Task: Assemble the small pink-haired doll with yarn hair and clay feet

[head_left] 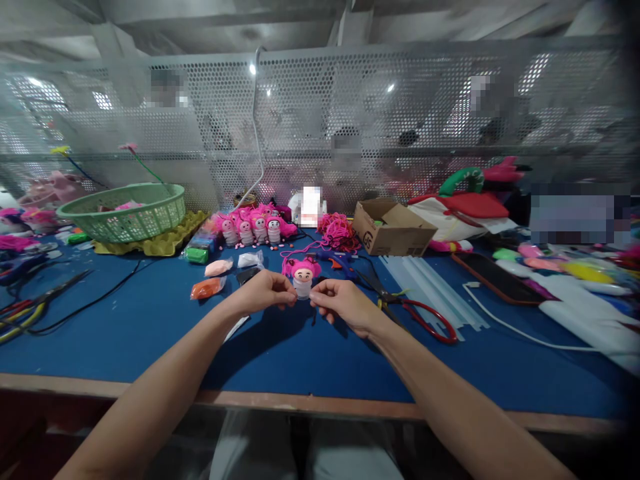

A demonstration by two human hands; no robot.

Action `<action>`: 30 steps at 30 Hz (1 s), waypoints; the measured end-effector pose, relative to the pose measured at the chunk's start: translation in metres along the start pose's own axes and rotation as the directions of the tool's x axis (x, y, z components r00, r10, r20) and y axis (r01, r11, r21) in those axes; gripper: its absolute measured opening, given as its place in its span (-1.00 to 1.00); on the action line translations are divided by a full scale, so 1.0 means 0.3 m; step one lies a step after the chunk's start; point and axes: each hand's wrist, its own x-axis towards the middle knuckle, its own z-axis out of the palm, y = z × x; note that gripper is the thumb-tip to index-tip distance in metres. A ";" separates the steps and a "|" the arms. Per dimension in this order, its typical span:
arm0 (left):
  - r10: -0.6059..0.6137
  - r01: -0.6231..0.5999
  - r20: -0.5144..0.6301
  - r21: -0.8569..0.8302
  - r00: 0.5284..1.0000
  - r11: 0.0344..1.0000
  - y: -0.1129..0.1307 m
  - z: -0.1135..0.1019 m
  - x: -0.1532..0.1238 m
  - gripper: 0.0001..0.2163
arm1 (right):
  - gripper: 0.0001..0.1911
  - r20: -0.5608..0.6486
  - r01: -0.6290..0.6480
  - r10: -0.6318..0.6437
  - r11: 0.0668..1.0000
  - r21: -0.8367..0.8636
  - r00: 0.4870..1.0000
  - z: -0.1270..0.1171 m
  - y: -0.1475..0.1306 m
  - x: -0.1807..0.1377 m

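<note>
A small doll [302,285] with bright pink hair, a drawn face and a whitish, ringed body stands upright between my hands, low over the blue table. The fingertips of my left hand [264,291] pinch the left side of its lower body. On the other side, the closed fingers of my right hand [345,303] hold it near its base. Just behind the doll lies a blue glue gun [336,262]. Several similar pink-haired dolls [251,230] stand in a row further back, beside a heap of pink cord [339,230].
Red-handled scissors [430,320] and translucent glue sticks [434,293] lie right of my right hand. Behind them are a cardboard box [395,230] and a phone [495,277]. Orange [207,288] and pale clay packets lie left, before a green basket [125,223]. A perforated metal screen [310,100] closes the back.
</note>
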 end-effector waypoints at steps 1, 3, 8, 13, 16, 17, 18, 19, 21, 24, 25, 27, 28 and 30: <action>-0.003 0.003 -0.001 0.000 1.000 1.000 0.000 0.000 0.000 -0.81 | -0.83 -0.002 -0.005 0.005 1.000 -0.002 1.000 0.000 -0.001 0.000; -0.006 0.006 -0.004 0.002 1.000 1.000 0.001 0.001 -0.001 -0.81 | -0.79 -0.006 -0.014 0.014 1.000 -0.006 1.000 0.001 -0.002 0.002; -0.006 0.006 -0.003 0.014 1.000 1.000 0.009 0.004 -0.005 -0.82 | -0.74 0.010 -0.032 0.032 0.999 -0.004 0.999 0.003 -0.005 0.003; 0.016 -0.016 0.007 0.038 1.000 0.999 0.007 0.004 -0.005 -0.85 | -0.81 -0.003 0.001 -0.001 0.999 -0.048 1.000 0.005 -0.007 -0.003; 0.023 -0.023 -0.009 0.018 1.000 1.000 0.003 0.005 -0.005 -0.80 | -0.78 -0.009 -0.003 0.002 0.999 -0.049 1.000 0.006 -0.008 -0.004; 0.027 -0.026 -0.013 0.014 1.000 1.000 0.002 0.005 -0.005 -0.79 | -0.77 -0.009 -0.009 0.008 0.999 -0.045 1.000 0.005 -0.008 -0.004; 0.028 -0.028 -0.014 0.015 0.999 0.999 0.002 0.005 -0.005 -0.78 | -0.75 -0.010 -0.014 0.014 0.999 -0.042 1.000 0.005 -0.009 -0.004; 0.029 -0.029 -0.015 0.020 0.999 0.999 0.002 0.005 -0.005 -0.77 | -0.74 -0.008 -0.019 0.019 0.999 -0.042 1.000 0.004 -0.009 -0.004; 0.022 -0.022 -0.013 0.044 1.000 0.999 0.004 0.004 -0.005 -0.76 | -0.74 -0.003 -0.026 0.026 0.998 -0.056 1.000 0.001 -0.009 -0.004; 0.009 -0.008 -0.010 0.065 1.000 0.998 0.006 0.003 -0.003 -0.78 | -0.77 0.005 -0.025 0.025 0.996 -0.084 1.000 -0.001 -0.008 -0.003; 0.007 -0.007 -0.006 0.065 1.000 0.998 0.006 0.003 -0.003 -0.80 | -0.79 0.004 -0.018 0.019 0.996 -0.083 1.000 -0.001 -0.008 -0.002; 0.009 -0.009 0.003 0.059 1.000 0.998 0.005 0.003 -0.002 -0.82 | -0.84 -0.006 -0.006 0.005 0.997 -0.073 1.000 0.000 -0.006 -0.001; 0.010 -0.010 0.003 0.056 1.000 0.998 0.004 0.004 -0.003 -0.82 | -0.85 -0.010 -0.005 0.005 0.998 -0.069 1.000 0.001 -0.006 -0.001; 0.013 -0.013 -0.009 0.051 1.000 0.999 0.004 0.005 -0.004 -0.82 | -0.84 -0.012 -0.015 0.014 0.997 -0.073 1.000 0.002 -0.007 -0.002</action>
